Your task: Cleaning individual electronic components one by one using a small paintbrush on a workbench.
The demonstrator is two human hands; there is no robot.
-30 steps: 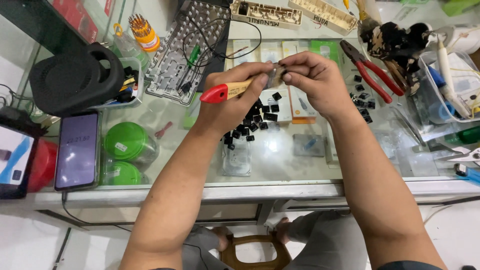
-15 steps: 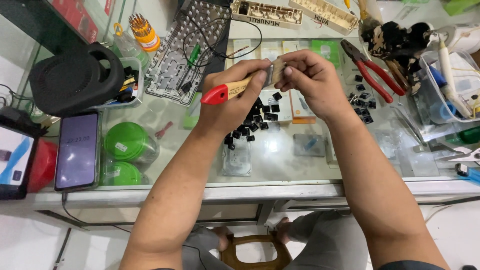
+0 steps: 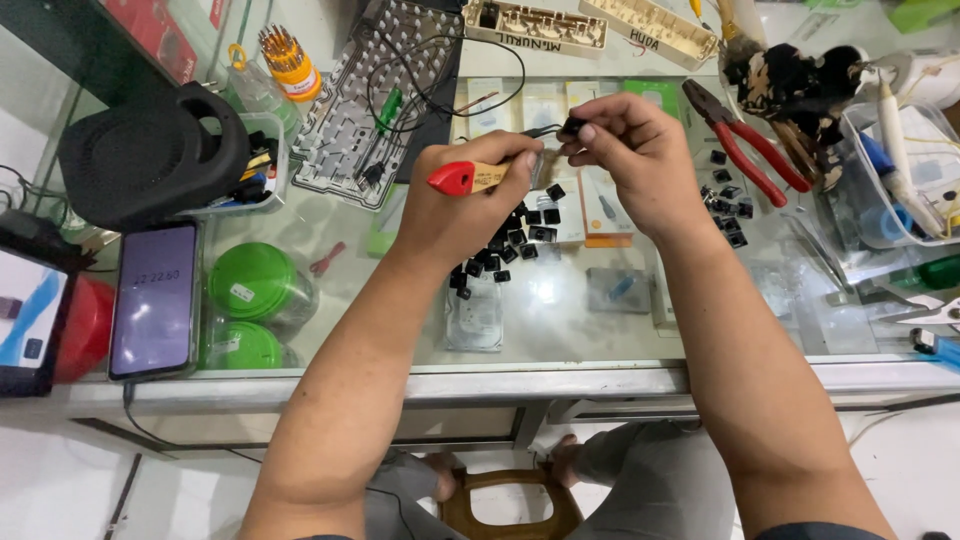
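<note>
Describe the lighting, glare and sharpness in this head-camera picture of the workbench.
Head view: even, bright light; soft glare on the glass table; left hand with red-handled tool and right hand sharp; forearms stretched by wide-angle distortion near the bottom.

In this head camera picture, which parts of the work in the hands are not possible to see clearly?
- Head view: the tip of the red and yellow handled tool is covered by the left hand.
- Head view: the small black part pinched by the right hand is too small to identify.
- Head view: the pile of small black keycaps is partly hidden under both hands.
</note>
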